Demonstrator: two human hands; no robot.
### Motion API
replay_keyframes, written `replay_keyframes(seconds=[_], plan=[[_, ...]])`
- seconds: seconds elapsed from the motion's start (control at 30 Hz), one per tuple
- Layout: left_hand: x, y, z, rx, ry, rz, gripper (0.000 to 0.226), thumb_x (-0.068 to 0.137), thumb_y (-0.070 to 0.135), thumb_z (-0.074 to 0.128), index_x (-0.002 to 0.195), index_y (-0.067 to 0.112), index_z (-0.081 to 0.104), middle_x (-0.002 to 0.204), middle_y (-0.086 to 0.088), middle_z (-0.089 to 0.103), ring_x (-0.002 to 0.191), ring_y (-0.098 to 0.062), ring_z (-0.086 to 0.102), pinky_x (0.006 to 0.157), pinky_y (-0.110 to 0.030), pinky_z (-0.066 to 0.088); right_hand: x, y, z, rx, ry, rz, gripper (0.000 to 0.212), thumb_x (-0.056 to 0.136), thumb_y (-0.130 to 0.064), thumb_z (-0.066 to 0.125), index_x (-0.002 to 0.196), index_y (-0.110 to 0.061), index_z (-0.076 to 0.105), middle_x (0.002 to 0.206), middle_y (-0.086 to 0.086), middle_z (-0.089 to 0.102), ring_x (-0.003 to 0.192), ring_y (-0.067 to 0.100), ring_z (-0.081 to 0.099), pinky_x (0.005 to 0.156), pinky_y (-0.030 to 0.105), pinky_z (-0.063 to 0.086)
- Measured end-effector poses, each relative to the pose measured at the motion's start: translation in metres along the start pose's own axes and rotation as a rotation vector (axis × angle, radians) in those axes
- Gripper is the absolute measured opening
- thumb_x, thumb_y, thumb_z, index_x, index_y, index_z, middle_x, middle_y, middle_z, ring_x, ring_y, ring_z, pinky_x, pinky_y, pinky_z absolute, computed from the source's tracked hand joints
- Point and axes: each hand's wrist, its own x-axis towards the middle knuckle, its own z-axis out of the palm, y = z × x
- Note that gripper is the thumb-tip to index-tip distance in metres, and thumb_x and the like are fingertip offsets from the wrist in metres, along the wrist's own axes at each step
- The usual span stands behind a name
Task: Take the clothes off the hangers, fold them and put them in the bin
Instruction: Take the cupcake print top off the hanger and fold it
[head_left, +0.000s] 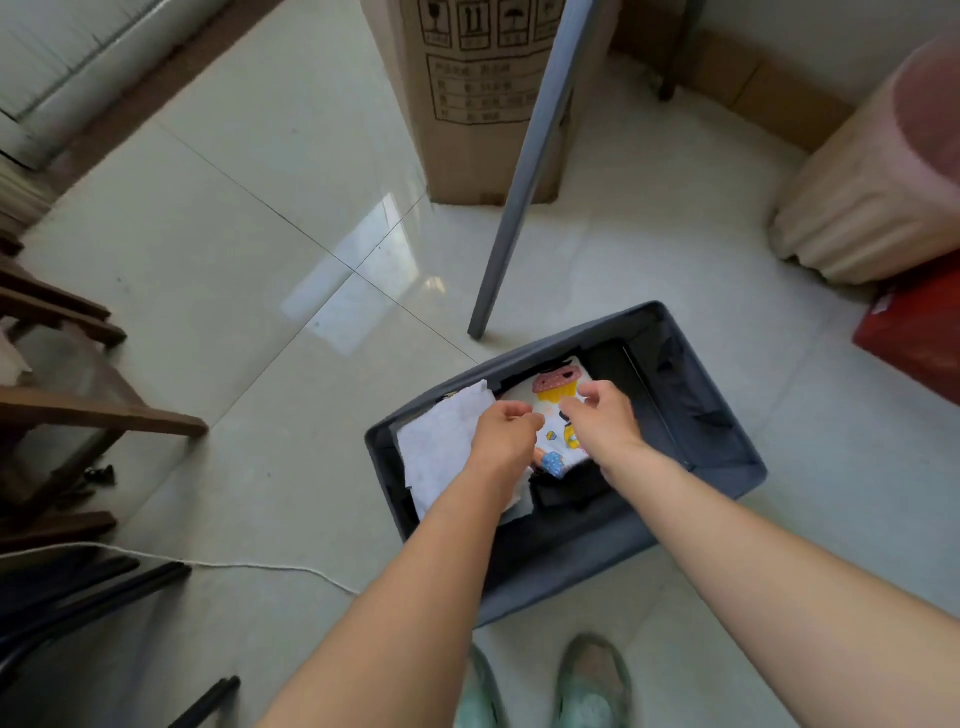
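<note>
View from a head camera, looking straight down at a pale tiled floor (234, 234). A grey fabric bin (566, 556) sits on the floor just in front of the person's feet, and both bare forearms reach down into it.

Inside the bin, a folded white garment (441, 441) lies along the left side. Beside it is a folded white garment with a bright cartoon print (556, 387), resting on top of something dark (566, 491).

The left hand (506, 431) is curled at the seam between the plain white piece and the printed one. The right hand (602, 415) is curled over the printed piece, thumb and fingers close together. Whether either hand actually pinches the cloth cannot be told from this angle.

The step appears to be settling the printed garment into place. To do it well, lower it flat, keep the folds square, let go of both edges together, and press lightly so it lies level beside the white piece without dragging it.

A tall cardboard box (483, 78) and a slanting grey pole (524, 166) stand beyond the bin. No hangers are in view.
</note>
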Motion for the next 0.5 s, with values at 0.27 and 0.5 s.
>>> replay_keyframes(seconds=[0.27, 0.5], plan=[[-0.149, 0.066, -0.012, -0.306, -0.107, 0.028, 0.014, 0.099, 0.010, 0.047, 0.108, 0.011, 0.057, 0.104, -0.015, 0.072, 0.093, -0.026, 0.072, 0.078, -0.033, 0.053, -0.136, -0.074, -0.089, 0.295, -0.252, -0.057, 0.014, 0.094, -0.016, 0.051, 0.093, -0.015, 0.065, 0.103, 0.018, 0.071, 0.091, 0.031, 0.070, 0.065, 0.034, 0.053], [-0.290, 0.118, -0.003, -0.347, -0.191, 0.127, 0.021, 0.099, 0.015, 0.050, 0.116, 0.006, 0.060, 0.109, -0.016, 0.072, 0.094, -0.026, 0.071, 0.073, -0.030, 0.057, -0.265, -0.124, -0.182, 0.480, -0.197, -0.150, 0.012, 0.097, -0.015, 0.053, 0.097, -0.013, 0.064, 0.097, 0.017, 0.073, 0.083, 0.027, 0.068, 0.075, 0.041, 0.054]])
